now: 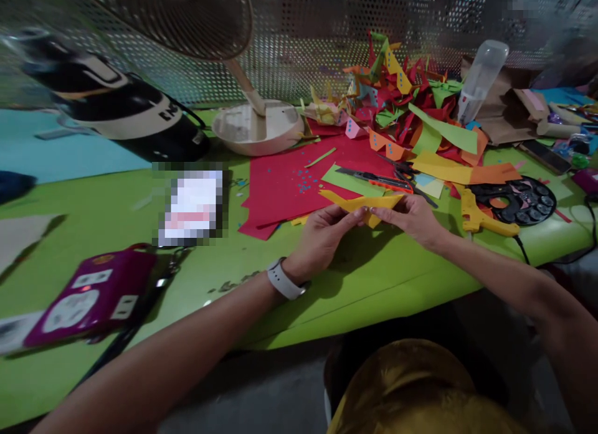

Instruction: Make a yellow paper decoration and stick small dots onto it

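Head view: holding a bent piece of yellow paper [355, 202] above the green table [397, 284], just in front of a red sheet [280, 185]. Left grip [327, 235]: narrow, pinched on the paper with thumb on the near face. Right grip [417, 221]: narrow too, closed on the right part of the same piece. Thumb tips close together near the middle; fingers behind partly hidden.

Could crease out of line, or tear between the thumbs, if pulled unevenly, being thin and held at so small a spot. Could also buckle at the left end, sticking out free beyond the left grip.

Just beyond the paper, on a green piece [351, 182]: a cutter [374, 177] with an orange end toward the right grip. Might nick a knuckle or slice the paper if brushed in reaching forward; cannot tell whether bare or sheathed at the blade.

Near the right forearm: a yellow glue gun [488, 219], lying by a black tray [537, 197] with round wells. Could burn if hot, impossible to tell here; could slide off the table if caught by the cord [522, 250].

On the red sheet: tiny blue bits [306, 183], easily scattered by a sleeve or by a draught from the fan [245, 85]. Behind: a loose heap of coloured paper [397, 104], liable to slump if knocked.
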### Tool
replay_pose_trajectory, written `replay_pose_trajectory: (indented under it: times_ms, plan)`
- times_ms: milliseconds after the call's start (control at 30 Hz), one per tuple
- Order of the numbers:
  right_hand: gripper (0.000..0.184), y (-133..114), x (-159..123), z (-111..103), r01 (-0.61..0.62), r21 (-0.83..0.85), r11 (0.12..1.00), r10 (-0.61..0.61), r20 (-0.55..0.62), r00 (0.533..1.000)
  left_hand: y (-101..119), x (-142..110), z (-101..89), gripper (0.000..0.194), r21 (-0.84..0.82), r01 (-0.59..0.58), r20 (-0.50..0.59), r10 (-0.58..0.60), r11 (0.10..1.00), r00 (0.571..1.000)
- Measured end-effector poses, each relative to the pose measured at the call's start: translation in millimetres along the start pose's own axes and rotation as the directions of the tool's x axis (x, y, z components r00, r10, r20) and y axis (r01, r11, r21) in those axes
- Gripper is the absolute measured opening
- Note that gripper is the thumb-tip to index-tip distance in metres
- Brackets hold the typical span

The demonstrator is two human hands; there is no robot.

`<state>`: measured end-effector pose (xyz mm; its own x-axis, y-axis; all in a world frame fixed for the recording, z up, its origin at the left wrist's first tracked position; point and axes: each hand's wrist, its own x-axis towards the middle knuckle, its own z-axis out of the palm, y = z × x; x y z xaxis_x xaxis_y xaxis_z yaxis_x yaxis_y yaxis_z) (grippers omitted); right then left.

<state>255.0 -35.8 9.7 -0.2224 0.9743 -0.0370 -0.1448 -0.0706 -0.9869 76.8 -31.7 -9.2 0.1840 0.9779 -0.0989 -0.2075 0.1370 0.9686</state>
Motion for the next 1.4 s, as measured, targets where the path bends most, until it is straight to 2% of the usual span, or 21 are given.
replay_pose_trajectory:
  times_ms: [133,367,633,767,900,1100,1233,1400]
  plan:
    - [0.029,1.6,1.8,-0.8,-0.013,-0.025,1.000,0.013,0.006,1.000,-0.4,1.1,-2.1,0.035,-0.004,0.044,-0.011,-0.044,0.999,0.999]
    - [0.039,7.1,5.9,-4.8,-0.022,-0.111,0.994,0.010,-0.111,0.994,-2.9,3.3,-4.0,0.035,0.014,0.063,-0.037,-0.062,0.998,0.997]
    - [0.041,15.7,10.4,-7.7,-0.053,0.013,0.999,0.053,-0.051,0.997,-2.4,1.6,-6.8,0.035,0.041,0.083,-0.042,-0.081,0.996,0.996]
    - [0.036,15.5,9.5,-7.4,-0.069,0.015,0.997,0.070,-0.048,0.996,-2.3,1.0,-6.7,0.037,0.057,0.082,-0.037,-0.080,0.995,0.996]
    - [0.033,9.8,7.3,-7.9,-0.039,-0.007,0.999,0.039,-0.050,0.998,-2.6,0.6,-5.0,0.037,0.067,0.077,-0.043,-0.074,0.995,0.996]
    - [0.038,6.7,7.0,-11.2,0.019,-0.059,0.998,-0.025,-0.105,0.994,-2.2,0.8,-1.2,0.036,0.009,0.043,-0.062,-0.042,0.999,0.997]
    - [0.039,7.6,8.5,-11.7,0.032,-0.039,0.999,-0.036,-0.114,0.993,-0.4,0.9,1.3,0.035,-0.012,0.018,-0.035,-0.018,1.000,0.999]
    - [0.038,6.5,8.8,-11.3,0.048,-0.036,0.998,-0.052,-0.144,0.988,0.2,0.9,2.7,0.040,-0.014,-0.019,0.054,0.020,1.000,0.998]
